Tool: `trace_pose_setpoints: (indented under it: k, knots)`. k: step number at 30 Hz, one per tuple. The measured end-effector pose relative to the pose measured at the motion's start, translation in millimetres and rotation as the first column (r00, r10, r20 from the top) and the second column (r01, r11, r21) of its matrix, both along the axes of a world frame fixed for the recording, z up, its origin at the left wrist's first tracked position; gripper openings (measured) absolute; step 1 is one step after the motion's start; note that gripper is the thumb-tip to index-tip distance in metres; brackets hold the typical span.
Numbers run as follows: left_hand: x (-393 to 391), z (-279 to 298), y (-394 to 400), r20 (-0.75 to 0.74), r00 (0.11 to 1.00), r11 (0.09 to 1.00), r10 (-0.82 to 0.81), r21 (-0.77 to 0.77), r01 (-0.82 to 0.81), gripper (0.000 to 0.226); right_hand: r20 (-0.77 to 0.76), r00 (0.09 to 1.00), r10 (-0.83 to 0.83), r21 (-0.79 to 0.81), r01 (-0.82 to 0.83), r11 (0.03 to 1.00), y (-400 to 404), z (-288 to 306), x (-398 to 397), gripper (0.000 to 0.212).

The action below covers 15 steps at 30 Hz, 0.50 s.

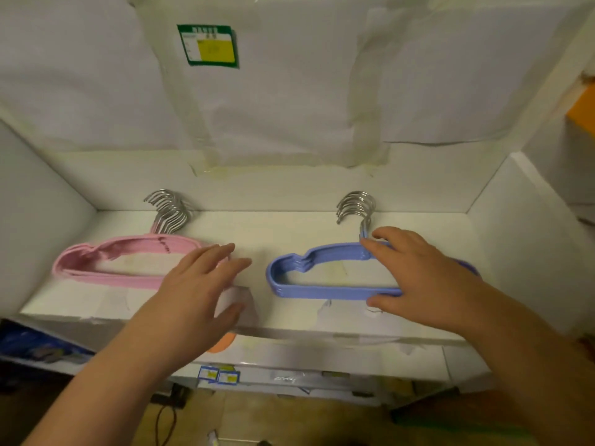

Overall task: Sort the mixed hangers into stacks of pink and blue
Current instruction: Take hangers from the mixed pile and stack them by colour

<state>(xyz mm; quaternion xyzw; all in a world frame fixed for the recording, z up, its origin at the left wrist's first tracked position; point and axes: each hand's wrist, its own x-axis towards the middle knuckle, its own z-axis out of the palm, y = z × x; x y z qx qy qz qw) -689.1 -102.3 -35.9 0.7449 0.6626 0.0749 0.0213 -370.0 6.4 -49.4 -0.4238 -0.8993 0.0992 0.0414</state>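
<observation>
My right grip (415, 272) holds the blue hanger stack (322, 284): fingers curled over its top bar just below the hooks, thumb against the lower bar at the near edge. My left grip (199, 284) is wide, fingers straight and relaxed, over the right end of the pink hanger stack (106, 262); whether it touches cannot be told.

Both stacks lie flat on the white table (289, 230), pink on the left, blue on the right, apart from each other. Each has its metal hooks (355, 207) bunched at the far side near the back wall. Dark marks on the top pink hanger, unreadable.

Back wall: green-bordered label (207, 45) with a yellow field, print too blurred to read. Below the table's front edge: two small blue-and-yellow stickers (219, 375), also unreadable.
</observation>
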Motion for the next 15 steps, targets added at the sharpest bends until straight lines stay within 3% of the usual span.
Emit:
trace_pose_setpoints:
  k: [9,15]
  knots:
    - [56,12,-21,0.120,0.986,0.991,0.117,0.044,-0.123,0.070,-0.229,0.959,-0.167,0.118,0.198,0.973,-56,16,40,0.050]
    - [82,8,-43,0.186,0.980,0.996,-0.078,0.059,0.068,0.069,-0.228,0.883,-0.411,0.114,0.443,0.889,-138,27,71,0.051]
